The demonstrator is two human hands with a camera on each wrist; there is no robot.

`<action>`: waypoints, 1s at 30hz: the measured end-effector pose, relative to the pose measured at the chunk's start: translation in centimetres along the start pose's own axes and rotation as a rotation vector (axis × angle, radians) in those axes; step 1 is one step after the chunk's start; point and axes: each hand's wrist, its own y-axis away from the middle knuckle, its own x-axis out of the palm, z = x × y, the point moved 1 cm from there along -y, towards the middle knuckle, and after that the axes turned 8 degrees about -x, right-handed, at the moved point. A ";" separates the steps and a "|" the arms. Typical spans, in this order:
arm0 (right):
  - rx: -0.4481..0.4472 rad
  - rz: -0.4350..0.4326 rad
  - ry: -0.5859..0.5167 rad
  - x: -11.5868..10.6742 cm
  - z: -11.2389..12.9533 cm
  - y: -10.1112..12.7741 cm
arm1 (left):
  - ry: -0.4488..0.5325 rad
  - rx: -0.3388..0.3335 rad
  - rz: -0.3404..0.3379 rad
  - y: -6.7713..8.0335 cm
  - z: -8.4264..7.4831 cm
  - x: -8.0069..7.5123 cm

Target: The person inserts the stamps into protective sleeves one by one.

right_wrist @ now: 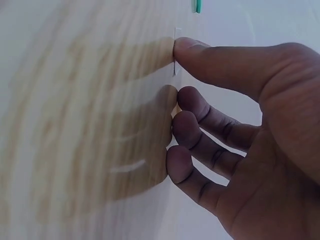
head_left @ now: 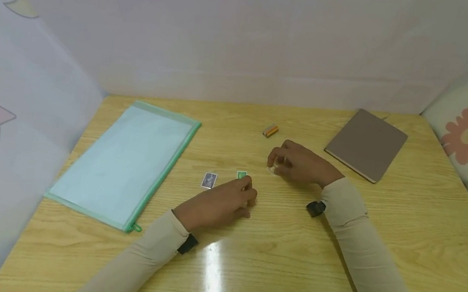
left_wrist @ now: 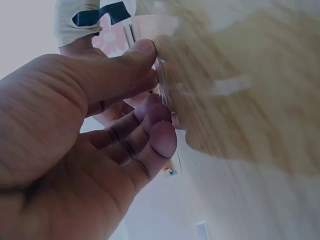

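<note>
The left hand [head_left: 225, 201] rests on the table [head_left: 287, 275], its fingertips curled in a grip on a thin clear sleeve [left_wrist: 161, 82], with a green card [head_left: 242, 174] just beyond and a grey card [head_left: 208, 180] beside it. Farther off, the right hand [head_left: 297, 164] pinches another small clear piece [head_left: 273, 168] against the table. Beyond that grip lies an orange battery [head_left: 270, 130], with a brown notebook [head_left: 367, 143] to its right and a zip pouch [head_left: 127, 163] far left.

Wooden table [head_left: 287, 275]: zip pouch [head_left: 122, 162], brown notebook [head_left: 367, 143], two small cards [head_left: 208, 180], orange cylinder [head_left: 270, 130].
</note>
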 end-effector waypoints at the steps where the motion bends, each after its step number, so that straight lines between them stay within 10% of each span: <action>1: 0.002 0.001 0.000 0.0 0.0 0.0 | 0.000 -0.001 0.000 0.0 0.0 0.0; 20: -0.037 0.036 0.106 0.4 0.3 -0.4 | -0.092 -0.024 -0.065 0.3 0.0 -0.8; 30: 0.018 0.017 0.078 0.4 0.4 -0.3 | 0.439 -0.185 -0.127 -0.1 1.1 -2.3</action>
